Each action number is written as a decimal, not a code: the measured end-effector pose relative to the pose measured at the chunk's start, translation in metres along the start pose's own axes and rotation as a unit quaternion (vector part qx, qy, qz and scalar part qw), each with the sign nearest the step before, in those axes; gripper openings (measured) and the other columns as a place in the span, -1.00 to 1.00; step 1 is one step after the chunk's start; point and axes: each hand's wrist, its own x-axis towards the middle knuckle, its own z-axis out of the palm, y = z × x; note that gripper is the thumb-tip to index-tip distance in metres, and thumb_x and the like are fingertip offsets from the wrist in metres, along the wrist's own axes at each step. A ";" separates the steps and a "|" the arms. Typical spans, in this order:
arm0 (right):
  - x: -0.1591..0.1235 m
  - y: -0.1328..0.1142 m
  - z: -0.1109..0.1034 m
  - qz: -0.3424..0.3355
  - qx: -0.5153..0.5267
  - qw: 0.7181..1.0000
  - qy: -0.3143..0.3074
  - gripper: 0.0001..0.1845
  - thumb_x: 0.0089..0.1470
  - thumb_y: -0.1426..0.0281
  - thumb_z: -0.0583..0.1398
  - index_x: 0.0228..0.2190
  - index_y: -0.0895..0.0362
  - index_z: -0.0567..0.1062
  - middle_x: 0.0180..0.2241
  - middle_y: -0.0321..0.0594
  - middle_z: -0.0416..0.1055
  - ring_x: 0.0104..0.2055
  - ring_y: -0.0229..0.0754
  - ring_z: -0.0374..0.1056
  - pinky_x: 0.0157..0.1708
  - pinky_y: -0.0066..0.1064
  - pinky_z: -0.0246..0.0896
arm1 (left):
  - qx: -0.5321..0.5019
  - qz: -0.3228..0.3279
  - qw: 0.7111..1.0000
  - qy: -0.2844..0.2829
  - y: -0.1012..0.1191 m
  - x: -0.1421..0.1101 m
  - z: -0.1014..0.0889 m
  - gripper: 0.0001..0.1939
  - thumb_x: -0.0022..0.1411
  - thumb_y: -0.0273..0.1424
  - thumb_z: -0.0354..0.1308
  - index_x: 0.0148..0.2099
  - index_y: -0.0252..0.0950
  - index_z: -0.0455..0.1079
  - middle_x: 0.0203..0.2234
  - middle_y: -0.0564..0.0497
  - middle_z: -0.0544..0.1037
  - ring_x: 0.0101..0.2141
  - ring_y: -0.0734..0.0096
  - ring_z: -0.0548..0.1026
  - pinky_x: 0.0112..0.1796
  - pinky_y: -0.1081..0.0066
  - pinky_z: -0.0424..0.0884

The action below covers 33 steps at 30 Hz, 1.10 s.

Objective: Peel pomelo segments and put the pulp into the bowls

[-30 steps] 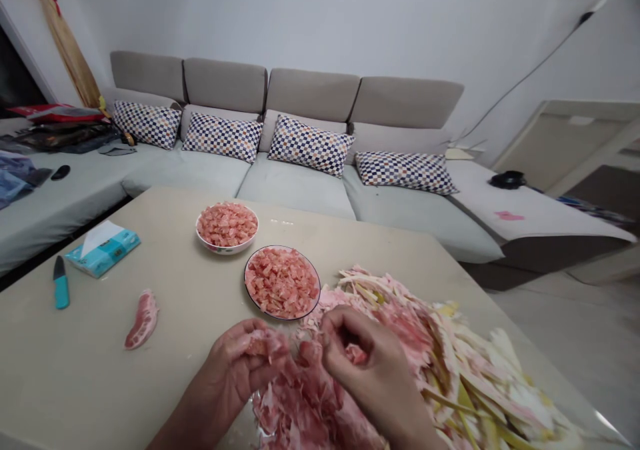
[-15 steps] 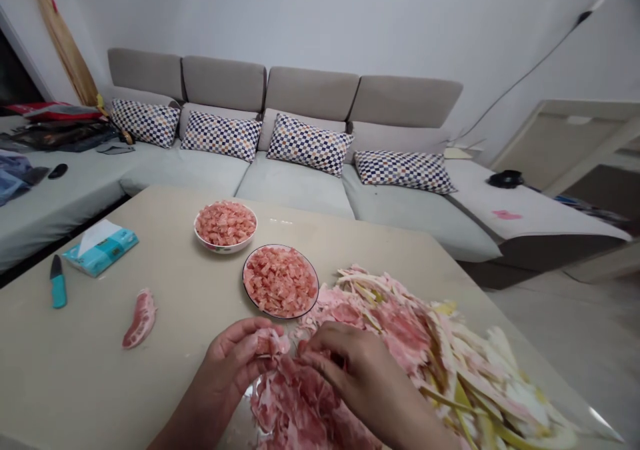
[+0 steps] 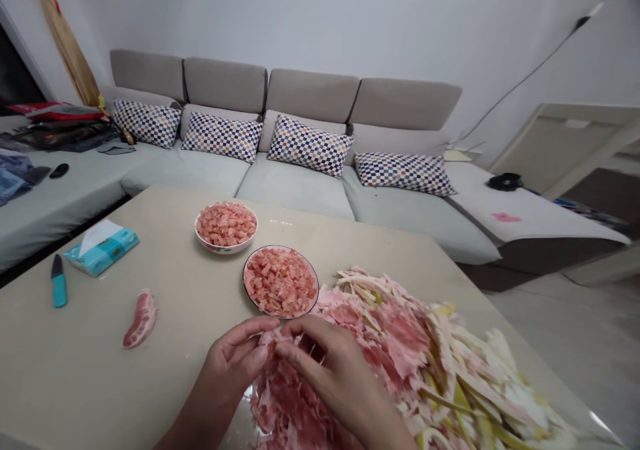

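Between the fingertips of both my hands is a small pomelo segment [image 3: 273, 337], pale membrane showing on it. My left hand [image 3: 233, 367] pinches it from the left, thumb below and forefinger above. From the other side my right hand [image 3: 330, 367] closes thumb and fingers on its membrane. Beneath them lies a heap of torn pink membrane [image 3: 295, 410]. Just beyond the fingers, a dark-rimmed plate [image 3: 315, 298] holds pink pomelo pulp [image 3: 280, 280]. Another pomelo segment [image 3: 141, 320], still in its skin, rests on the table to the left.
A bowl [image 3: 227, 248] heaped with pulp stands behind the plate. Strips of pomelo peel [image 3: 480, 383] pile up at the right. At the left lie a teal-handled knife [image 3: 59, 283] and a tissue pack [image 3: 103, 250]. A sofa [image 3: 295, 190] with checked cushions runs behind the table.
My right hand has moved left, up against my left hand, and its fingers now meet the pomelo segment. My left hand stays in nearly the same place.
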 end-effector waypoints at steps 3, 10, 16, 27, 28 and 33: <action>0.002 0.002 0.004 -0.048 -0.008 0.998 0.034 -0.83 0.19 0.37 0.17 -0.42 0.12 0.50 -0.40 -0.25 0.48 -0.34 -0.22 0.38 -0.32 -0.44 0.20 | 0.002 0.000 1.000 -0.006 0.001 -0.001 0.000 -0.69 0.16 -0.33 0.27 -0.04 -0.27 0.48 -0.11 -0.12 0.61 -0.06 0.22 0.53 0.03 0.29 0.36; 0.003 0.005 0.012 -0.037 0.008 0.999 0.023 -0.82 0.20 0.41 0.15 -0.45 0.12 0.46 -0.45 -0.30 0.44 -0.41 -0.27 0.33 -0.39 -0.49 0.16 | 0.058 0.023 0.998 -0.011 -0.004 0.004 -0.005 -0.71 0.14 -0.33 0.28 -0.07 -0.27 0.47 -0.11 -0.13 0.59 -0.10 0.21 0.53 -0.06 0.30 0.41; 0.002 0.005 0.011 -0.045 0.003 0.998 0.038 -0.83 0.16 0.45 0.17 -0.47 0.12 0.49 -0.50 -0.32 0.45 -0.44 -0.28 0.33 -0.42 -0.51 0.14 | 0.122 0.033 0.992 0.010 -0.001 0.006 -0.006 -0.75 0.11 -0.32 0.30 -0.14 -0.27 0.52 -0.23 -0.08 0.62 -0.18 0.28 0.54 -0.14 0.40 0.43; -0.003 0.002 0.008 -0.077 -0.048 0.992 0.083 -0.77 0.21 0.42 0.09 -0.49 0.11 0.41 -0.52 -0.29 0.42 -0.46 -0.25 0.33 -0.43 -0.48 0.15 | 0.147 0.023 0.989 -0.010 0.008 0.000 0.001 -0.82 0.08 -0.34 0.30 -0.31 -0.31 0.40 -0.43 0.04 0.50 -0.35 0.42 0.45 -0.30 0.48 0.37; -0.004 0.002 0.007 -0.080 -0.054 0.991 0.096 -0.76 0.22 0.42 0.08 -0.49 0.11 0.41 -0.51 -0.28 0.42 -0.46 -0.24 0.34 -0.43 -0.48 0.16 | 0.149 0.026 0.989 -0.006 0.009 0.000 0.001 -0.82 0.08 -0.35 0.30 -0.33 -0.31 0.39 -0.46 0.06 0.47 -0.39 0.46 0.43 -0.33 0.51 0.36; -0.010 0.005 -0.013 -0.071 -0.069 0.979 0.179 -0.78 0.23 0.37 0.10 -0.45 0.09 0.43 -0.50 -0.25 0.43 -0.50 -0.23 0.34 -0.48 -0.46 0.21 | 0.135 0.028 0.990 0.018 0.008 0.003 -0.001 -0.84 0.13 -0.35 0.28 -0.32 -0.31 0.38 -0.51 0.09 0.45 -0.42 0.49 0.43 -0.35 0.53 0.36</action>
